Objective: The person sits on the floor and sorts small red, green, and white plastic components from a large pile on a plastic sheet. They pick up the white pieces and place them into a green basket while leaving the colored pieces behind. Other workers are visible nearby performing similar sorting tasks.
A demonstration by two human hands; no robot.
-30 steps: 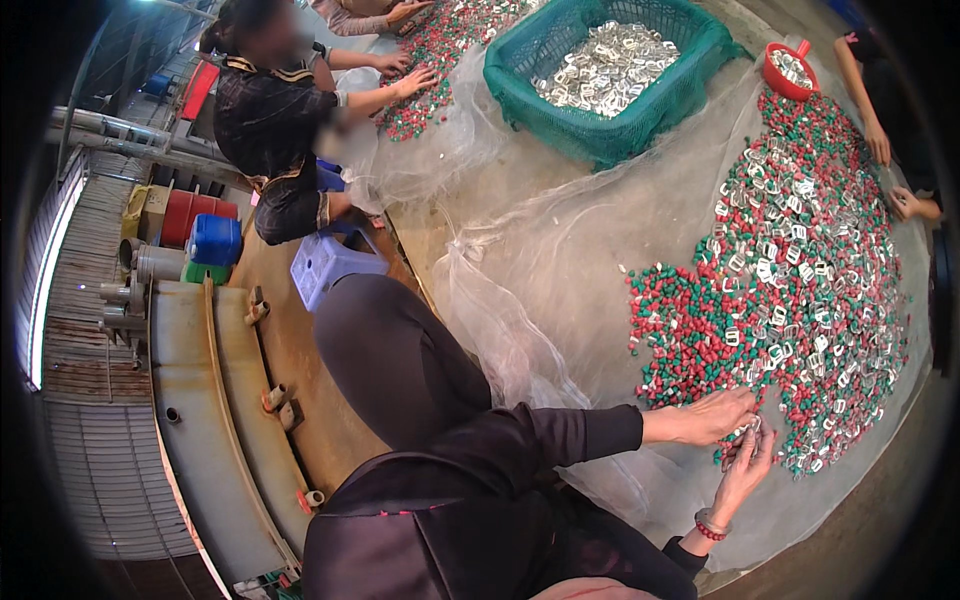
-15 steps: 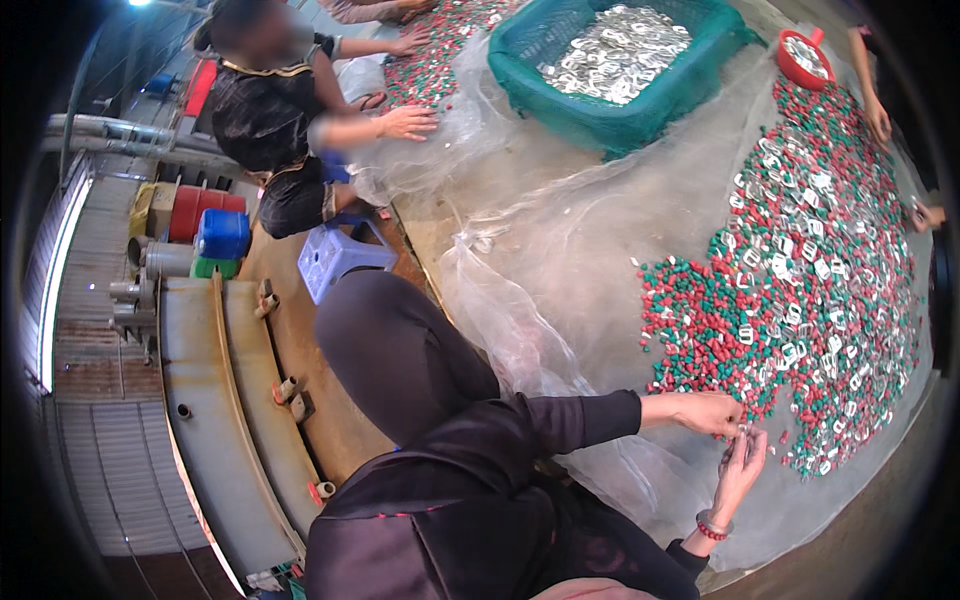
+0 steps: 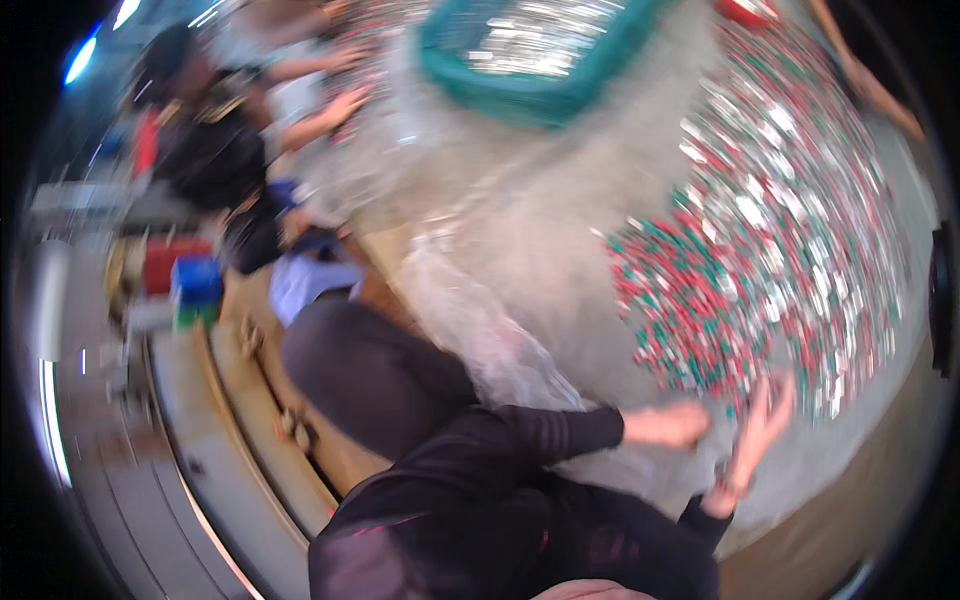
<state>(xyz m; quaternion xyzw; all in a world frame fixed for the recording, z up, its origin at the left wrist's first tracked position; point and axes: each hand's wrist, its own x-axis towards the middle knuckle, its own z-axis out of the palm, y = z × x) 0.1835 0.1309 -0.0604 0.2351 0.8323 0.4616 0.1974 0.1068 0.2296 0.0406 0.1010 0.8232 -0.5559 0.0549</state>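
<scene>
A wide pile of small red and green pieces (image 3: 690, 315), mixed with white slotted, buckle-like pieces (image 3: 765, 215), lies on a pale translucent sheet (image 3: 570, 260). At the pile's near edge, my left hand (image 3: 668, 425) is curled closed above the sheet; anything inside it is hidden. My right hand (image 3: 765, 418), with a bracelet at the wrist, is raised just right of it, touching no part of the left. Its fingers are spread and nothing shows between them. Motion blur smears both hands and the pile.
A green net-lined basket (image 3: 530, 105) of white pieces stands at the far middle, a red bowl (image 3: 750, 12) beyond the pile. Another person (image 3: 215, 140) works at the far left, near a pale stool (image 3: 315, 280). Someone's arm (image 3: 860, 75) reaches in at far right.
My hands were together at the fingertips and are now apart, the right one opened. The whole view has swung, so the pile and basket sit farther left and higher.
</scene>
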